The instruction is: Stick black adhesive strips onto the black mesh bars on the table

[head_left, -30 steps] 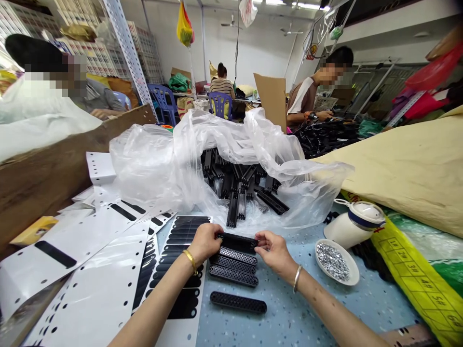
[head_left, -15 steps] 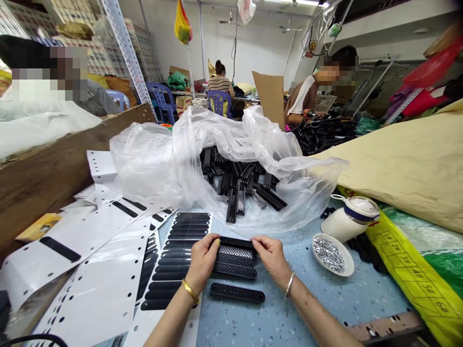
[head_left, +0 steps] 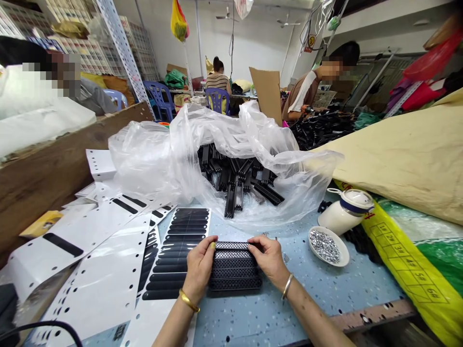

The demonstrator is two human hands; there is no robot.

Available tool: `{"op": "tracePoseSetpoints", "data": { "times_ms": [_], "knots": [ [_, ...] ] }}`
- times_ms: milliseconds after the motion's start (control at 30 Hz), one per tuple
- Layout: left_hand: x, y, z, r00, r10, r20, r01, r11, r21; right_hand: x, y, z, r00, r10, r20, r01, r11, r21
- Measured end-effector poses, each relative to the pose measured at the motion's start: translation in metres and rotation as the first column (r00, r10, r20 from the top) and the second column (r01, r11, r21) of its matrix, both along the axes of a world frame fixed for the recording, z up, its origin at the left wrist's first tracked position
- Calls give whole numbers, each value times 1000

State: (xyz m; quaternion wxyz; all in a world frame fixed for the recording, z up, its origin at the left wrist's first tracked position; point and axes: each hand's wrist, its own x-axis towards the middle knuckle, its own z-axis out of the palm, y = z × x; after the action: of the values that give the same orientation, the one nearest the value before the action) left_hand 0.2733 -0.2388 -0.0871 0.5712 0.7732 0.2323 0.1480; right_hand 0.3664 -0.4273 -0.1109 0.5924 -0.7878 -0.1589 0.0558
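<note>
My left hand and my right hand pinch the two ends of a black lattice-patterned plastic strip. Against its near side lie several like strips, side by side in a block on the blue speckled table. Close to my left hand, a white sheet carries rows of long black rounded stickers. Beyond both hands, a clear plastic bag spreads open around a pile of black plastic strips.
White punched sheets overlap at left beside a wooden board. At right stand a white bowl of small silvery pieces and a lidded white cup, near a yellow printed sack. Other people sit farther back.
The strip that lay apart, nearest me, now sits flush with the others in one block. The strip in my fingers has tilted, showing more of its lattice face.
</note>
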Motion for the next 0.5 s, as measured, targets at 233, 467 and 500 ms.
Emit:
{"op": "tracePoseSetpoints", "data": {
  "times_ms": [233, 467, 500],
  "knots": [
    [2, 4, 9, 999, -27, -32, 29, 997, 65, 0, -1, 5, 997, 43, 68, -40, 999, -36],
    [-11, -3, 10, 995, -70, -70, 77, 991, 105, -2, -8, 6, 995, 68, 76, -64, 997, -44],
    [-12, -3, 10, 995, -69, -71, 77, 991, 106, -2, -9, 6, 995, 68, 75, -65, 997, -42]
  ]
}}
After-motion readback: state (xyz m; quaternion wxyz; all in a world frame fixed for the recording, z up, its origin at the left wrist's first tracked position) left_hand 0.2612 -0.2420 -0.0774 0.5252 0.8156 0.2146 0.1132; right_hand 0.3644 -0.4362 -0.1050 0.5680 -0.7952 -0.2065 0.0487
